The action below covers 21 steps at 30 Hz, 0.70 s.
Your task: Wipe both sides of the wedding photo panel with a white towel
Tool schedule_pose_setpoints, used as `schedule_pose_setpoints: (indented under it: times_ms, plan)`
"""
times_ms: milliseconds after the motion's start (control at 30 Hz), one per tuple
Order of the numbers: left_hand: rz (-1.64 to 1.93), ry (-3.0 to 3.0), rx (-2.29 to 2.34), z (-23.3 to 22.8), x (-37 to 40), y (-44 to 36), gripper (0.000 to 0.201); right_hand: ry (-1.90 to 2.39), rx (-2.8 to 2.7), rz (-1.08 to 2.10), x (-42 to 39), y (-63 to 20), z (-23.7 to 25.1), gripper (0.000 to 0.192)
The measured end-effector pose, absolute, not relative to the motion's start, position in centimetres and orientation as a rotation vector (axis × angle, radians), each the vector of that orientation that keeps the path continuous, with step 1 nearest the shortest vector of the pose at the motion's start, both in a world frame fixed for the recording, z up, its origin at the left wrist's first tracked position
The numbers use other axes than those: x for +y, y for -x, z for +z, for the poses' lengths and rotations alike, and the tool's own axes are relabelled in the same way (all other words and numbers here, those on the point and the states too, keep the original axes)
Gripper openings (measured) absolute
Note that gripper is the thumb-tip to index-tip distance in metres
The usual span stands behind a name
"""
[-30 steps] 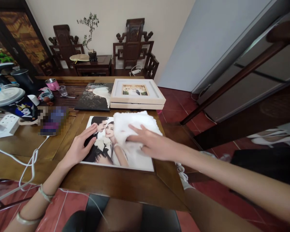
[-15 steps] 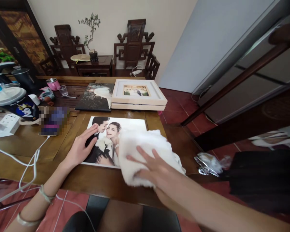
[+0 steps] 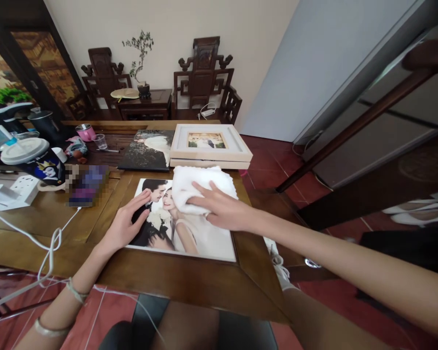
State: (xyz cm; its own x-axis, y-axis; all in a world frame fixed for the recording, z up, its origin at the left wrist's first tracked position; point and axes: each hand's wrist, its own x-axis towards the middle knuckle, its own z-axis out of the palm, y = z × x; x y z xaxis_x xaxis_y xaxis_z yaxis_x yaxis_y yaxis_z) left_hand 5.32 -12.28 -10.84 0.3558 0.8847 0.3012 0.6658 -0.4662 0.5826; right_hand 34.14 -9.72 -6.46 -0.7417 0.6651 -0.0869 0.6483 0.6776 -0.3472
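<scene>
Photo print: the large wedding print [image 3: 175,223] lies flat on my wooden table [image 3: 211,287], in the lower middle of the frame. Its long axis runs left to right across the picture; the couple's heads point toward the upper edge, so it reads upright from where I sit.

White cloth: my bunched white cloth [image 3: 200,187] sits on the print's upper right part, and its far edge lies just beside the stacked frames.

Right hand: my right hand [image 3: 219,209] lies palm down on the near edge of the cloth, fingers spread and nearly straight, pointing toward the left of the frame. It presses the cloth flat against the print rather than gripping it. The forearm comes in from the lower right, stretched long and almost level.

Left hand: my left hand [image 3: 126,226] rests flat on the print's left edge, fingers together and extended toward the upper right, holding nothing, only bearing down on the print. The wrist, with two bracelets, comes up from the lower left.

Beyond the print: a dark wedding photo [image 3: 146,150] lies flat beside a pale framed picture [image 3: 209,143] stacked on another, both in the middle of the frame.

Left side: a white power strip [image 3: 20,187] and a white cable [image 3: 51,238] lie near the left edge, with a pink cup [image 3: 85,132] farther up.
</scene>
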Motion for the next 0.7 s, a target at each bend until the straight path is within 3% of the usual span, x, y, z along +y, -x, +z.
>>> schedule_pose_setpoints:
  times_ms: [167,333,467,700]
  plan:
    - [0.857,-2.256,1.363,-10.7,-12.4,-5.2,0.042,1.155,-2.843,0.441,-9.5,-32.8,-6.5,0.062]
    - [0.852,-2.246,1.371,-10.7,-12.4,-5.3,0.042,1.148,-2.932,0.578,-17.4,-31.0,-6.6,0.058]
    - [0.842,-2.246,1.376,-10.8,-12.3,-5.3,0.043,0.830,-2.972,0.715,-22.7,-30.1,-6.8,0.046]
    - [0.837,-2.268,1.355,-10.8,-12.4,-5.2,0.043,0.959,-2.941,0.633,-16.3,-30.8,-6.3,0.060]
